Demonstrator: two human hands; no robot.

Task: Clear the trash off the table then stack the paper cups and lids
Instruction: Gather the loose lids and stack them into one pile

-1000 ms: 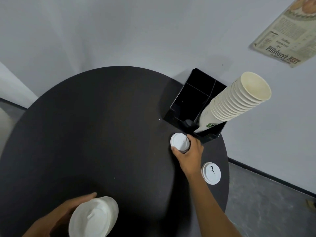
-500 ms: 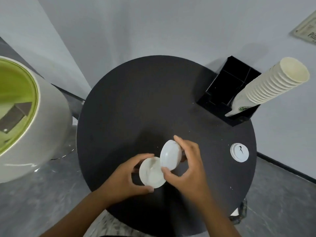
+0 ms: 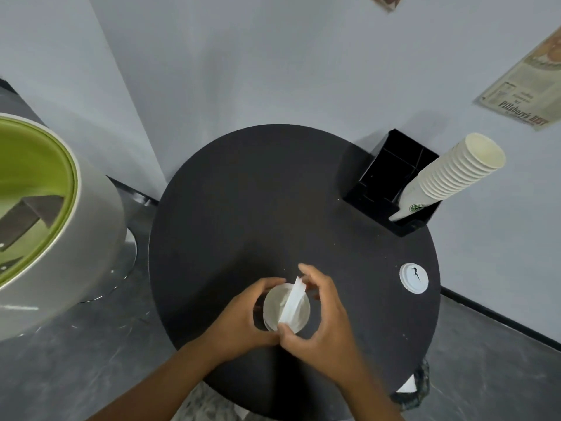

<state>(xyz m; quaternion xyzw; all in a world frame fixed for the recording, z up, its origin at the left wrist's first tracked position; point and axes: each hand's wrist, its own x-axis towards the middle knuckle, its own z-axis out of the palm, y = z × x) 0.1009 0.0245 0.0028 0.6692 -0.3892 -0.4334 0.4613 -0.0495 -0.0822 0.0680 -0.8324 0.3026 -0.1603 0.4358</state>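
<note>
Over the near part of the round black table, my left hand grips a white lid stack facing up. My right hand pinches another white lid edge-on, tilted over that stack and touching it. A lone white lid lies flat near the table's right edge. A tall stack of paper cups leans out of the black organiser box at the back right.
A large white bin with a green inner rim stands on the floor to the left. A grey wall runs behind the table, with a newspaper clipping stuck on it at the right. A dark bag hangs below the table's right edge.
My right hand carried a lid from beside the organiser to my left hand's stack. That lid has tipped from nearly facing me to edge-on over the stack. The view shifted back.
</note>
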